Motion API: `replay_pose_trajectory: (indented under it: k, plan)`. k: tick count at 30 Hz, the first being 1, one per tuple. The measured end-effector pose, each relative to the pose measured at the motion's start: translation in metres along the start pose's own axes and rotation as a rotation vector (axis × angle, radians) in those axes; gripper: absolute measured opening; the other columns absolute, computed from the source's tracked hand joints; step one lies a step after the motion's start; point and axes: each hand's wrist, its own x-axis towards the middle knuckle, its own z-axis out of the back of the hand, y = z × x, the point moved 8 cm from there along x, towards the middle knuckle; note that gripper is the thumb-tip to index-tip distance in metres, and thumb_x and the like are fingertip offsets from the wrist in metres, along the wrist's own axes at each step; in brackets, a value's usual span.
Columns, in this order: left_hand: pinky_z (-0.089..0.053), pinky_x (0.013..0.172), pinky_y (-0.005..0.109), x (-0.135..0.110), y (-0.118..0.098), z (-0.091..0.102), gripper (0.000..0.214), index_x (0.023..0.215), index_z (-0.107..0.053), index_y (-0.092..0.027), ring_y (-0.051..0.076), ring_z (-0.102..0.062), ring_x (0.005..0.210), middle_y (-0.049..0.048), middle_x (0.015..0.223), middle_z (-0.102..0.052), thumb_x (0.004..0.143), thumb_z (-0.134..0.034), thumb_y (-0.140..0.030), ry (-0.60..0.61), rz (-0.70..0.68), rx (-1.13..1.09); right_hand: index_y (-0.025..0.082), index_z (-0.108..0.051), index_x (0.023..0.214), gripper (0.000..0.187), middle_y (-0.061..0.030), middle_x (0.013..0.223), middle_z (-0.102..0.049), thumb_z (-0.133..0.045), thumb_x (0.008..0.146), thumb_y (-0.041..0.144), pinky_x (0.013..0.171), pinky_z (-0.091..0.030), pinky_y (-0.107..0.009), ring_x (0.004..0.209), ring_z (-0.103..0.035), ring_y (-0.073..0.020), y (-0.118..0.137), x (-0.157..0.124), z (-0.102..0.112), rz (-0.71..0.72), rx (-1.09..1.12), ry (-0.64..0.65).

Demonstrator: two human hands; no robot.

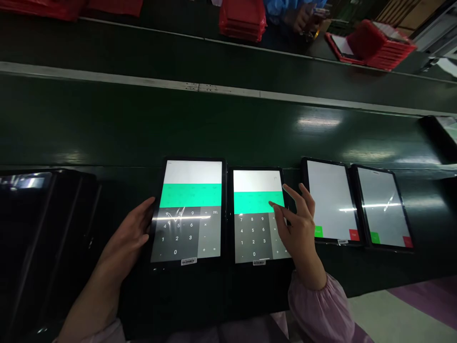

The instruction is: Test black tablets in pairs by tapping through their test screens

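Two tablets lie flat side by side in front of me, both showing a calculator screen with a bright green band. My left hand (126, 238) is beside the left edge of the larger-looking left tablet (187, 212), its fingers loosely bent and apart, with the fingertips at the edge. Over the second tablet (253, 238), my right hand (300, 224) has its index fingertip on or just above the green band. Its other fingers are spread, and it holds nothing. The hand covers part of that tablet's right side.
To the right lie two more tablets, a nearer one (330, 200) and a farther one (383, 205), with pale screens and green and red corner squares. Dark stacked devices (39, 238) stand at left. Across the green bench (214, 124), a person's hand (303, 19) is near red-wrapped stacks (243, 19).
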Motion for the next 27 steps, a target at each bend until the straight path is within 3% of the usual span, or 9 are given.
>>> replay_pose_trajectory:
  k: [4,8,12,14,18,21,23,27]
  plan:
    - [-0.049,0.125,0.06,-0.002,-0.003,-0.002,0.076,0.132,-0.077,-0.033,0.049,-0.018,0.167,0.002,0.16,-0.065,0.059,-0.097,-0.047,0.007,0.004,0.0,0.024,-0.085,0.085,0.031,-0.0107,0.135,-0.074,-0.062,0.105,0.02,0.096,-0.067,-0.061,0.144,-0.058,-0.0388,-0.001,0.002,0.007,-0.042,-0.082,-0.052]
    - [-0.05,0.123,0.06,-0.004,-0.007,-0.005,0.075,0.132,-0.077,-0.032,0.049,-0.03,0.164,0.0049,0.151,-0.071,0.061,-0.098,-0.044,0.012,-0.008,0.021,0.022,-0.082,0.078,0.031,-0.0105,0.127,-0.077,-0.064,0.101,0.014,0.099,-0.067,-0.058,0.14,-0.063,-0.0365,0.027,0.005,0.007,0.098,0.031,-0.023]
    - [-0.054,0.119,0.056,-0.002,-0.004,-0.002,0.073,0.128,-0.079,-0.032,0.049,-0.022,0.166,0.0023,0.152,-0.071,0.059,-0.098,-0.043,-0.004,-0.01,-0.02,0.024,-0.077,0.07,0.033,-0.0079,0.121,-0.079,-0.064,0.099,0.014,0.113,-0.058,-0.067,0.136,-0.067,-0.0354,0.047,0.003,0.0,0.155,0.104,0.06]
    - [-0.059,0.113,0.052,-0.001,-0.001,0.0,0.075,0.127,-0.08,-0.03,0.049,-0.028,0.164,0.0033,0.15,-0.072,0.056,-0.1,-0.042,-0.014,-0.003,-0.036,0.024,-0.076,0.069,0.034,-0.0079,0.121,-0.079,-0.064,0.099,0.015,0.114,-0.056,-0.07,0.137,-0.066,-0.0365,0.048,0.001,-0.002,0.139,0.089,0.075]
    - [-0.065,0.099,0.043,0.002,0.002,0.003,0.08,0.122,-0.082,-0.029,0.049,-0.044,0.156,0.0069,0.143,-0.076,0.046,-0.103,-0.039,-0.04,-0.012,-0.071,0.026,-0.083,0.086,0.025,-0.0087,0.133,-0.075,-0.064,0.103,0.02,0.12,-0.049,-0.071,0.15,-0.054,-0.0378,0.054,-0.004,-0.012,0.144,0.109,0.147]
    - [-0.064,0.098,0.038,0.004,0.004,0.005,0.079,0.124,-0.082,-0.032,0.046,-0.038,0.16,0.0046,0.145,-0.075,0.048,-0.103,-0.037,-0.045,-0.017,-0.086,0.03,-0.084,0.1,0.022,-0.0071,0.144,-0.072,-0.063,0.105,0.024,0.129,-0.032,-0.077,0.16,-0.042,-0.0386,0.061,-0.005,-0.019,0.166,0.115,0.208]
    - [-0.065,0.097,0.039,0.006,0.006,0.008,0.08,0.123,-0.083,-0.033,0.047,-0.031,0.163,0.004,0.146,-0.074,0.046,-0.104,-0.036,-0.051,-0.011,-0.082,0.029,-0.085,0.093,0.027,-0.0058,0.144,-0.072,-0.062,0.106,0.023,0.129,-0.029,-0.079,0.16,-0.043,-0.039,0.054,-0.002,-0.016,0.132,0.102,0.176]
    - [-0.065,0.099,0.042,0.008,0.008,0.011,0.08,0.121,-0.084,-0.033,0.05,-0.027,0.164,0.0045,0.146,-0.074,0.043,-0.104,-0.035,-0.06,0.017,-0.091,0.026,-0.085,0.081,0.037,-0.0094,0.131,-0.077,-0.058,0.107,0.025,0.117,-0.041,-0.083,0.15,-0.054,-0.0433,0.012,0.006,0.008,-0.037,-0.008,-0.024]
